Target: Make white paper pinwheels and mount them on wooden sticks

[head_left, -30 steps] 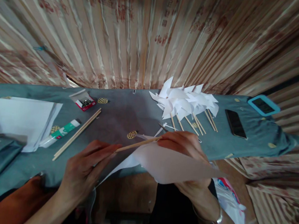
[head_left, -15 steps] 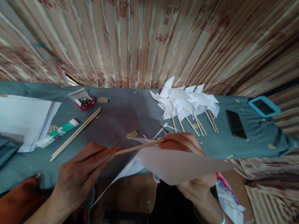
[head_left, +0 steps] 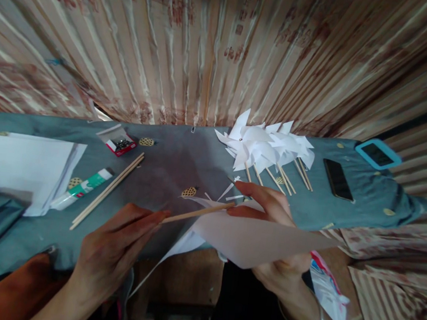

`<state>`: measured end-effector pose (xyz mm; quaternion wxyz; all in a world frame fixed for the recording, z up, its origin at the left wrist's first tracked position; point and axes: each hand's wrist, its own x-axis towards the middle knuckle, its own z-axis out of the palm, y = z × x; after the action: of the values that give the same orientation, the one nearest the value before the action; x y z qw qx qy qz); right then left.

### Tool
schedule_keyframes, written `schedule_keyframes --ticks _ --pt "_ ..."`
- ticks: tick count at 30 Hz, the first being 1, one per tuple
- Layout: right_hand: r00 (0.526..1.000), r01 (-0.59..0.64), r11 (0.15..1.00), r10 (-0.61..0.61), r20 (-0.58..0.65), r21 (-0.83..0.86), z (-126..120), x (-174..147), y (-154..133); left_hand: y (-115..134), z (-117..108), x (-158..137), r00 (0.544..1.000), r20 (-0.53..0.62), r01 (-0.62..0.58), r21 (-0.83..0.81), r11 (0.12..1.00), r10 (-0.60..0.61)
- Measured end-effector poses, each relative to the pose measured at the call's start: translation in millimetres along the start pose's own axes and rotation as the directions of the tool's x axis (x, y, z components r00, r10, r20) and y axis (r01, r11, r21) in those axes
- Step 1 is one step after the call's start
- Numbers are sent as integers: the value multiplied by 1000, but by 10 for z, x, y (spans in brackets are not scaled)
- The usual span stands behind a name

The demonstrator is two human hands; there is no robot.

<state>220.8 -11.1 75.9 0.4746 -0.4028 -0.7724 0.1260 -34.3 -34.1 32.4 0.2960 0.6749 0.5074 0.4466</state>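
My left hand (head_left: pixel 117 239) is closed around one end of a thin wooden stick (head_left: pixel 197 213) and holds it slanting up to the right. The stick's far end meets a white paper pinwheel (head_left: pixel 247 236), whose blades curl toward me and down to the left. My right hand (head_left: pixel 275 203) grips the pinwheel from behind, with its forefinger lifted a little off the stick's end. Much of that hand is hidden by the paper. Past my right fingertips lie narrow paper scraps (head_left: pixel 229 191).
Several finished pinwheels (head_left: pixel 262 144) lie in a row at the back. A phone (head_left: pixel 338 179) and a blue-framed clock (head_left: pixel 378 154) are to the right. Leftward are loose sticks (head_left: pixel 106 192), a glue stick (head_left: pixel 82 187), a red box of pins (head_left: pixel 119 143) and paper sheets (head_left: pixel 24 167).
My right forefinger has lifted away from the end of the stick. The pinwheel has dipped very slightly; my left hand keeps its grip on the stick.
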Motion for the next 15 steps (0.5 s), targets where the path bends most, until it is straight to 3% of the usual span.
schedule_keyframes --ticks 9,15 --pt "999 -36 999 36 11 29 -10 8 -17 -34 -15 2 999 19 -30 43 999 29" --pt "999 -45 998 44 27 36 -12 15 -29 -90 -36 2 990 57 -131 50 990 128"
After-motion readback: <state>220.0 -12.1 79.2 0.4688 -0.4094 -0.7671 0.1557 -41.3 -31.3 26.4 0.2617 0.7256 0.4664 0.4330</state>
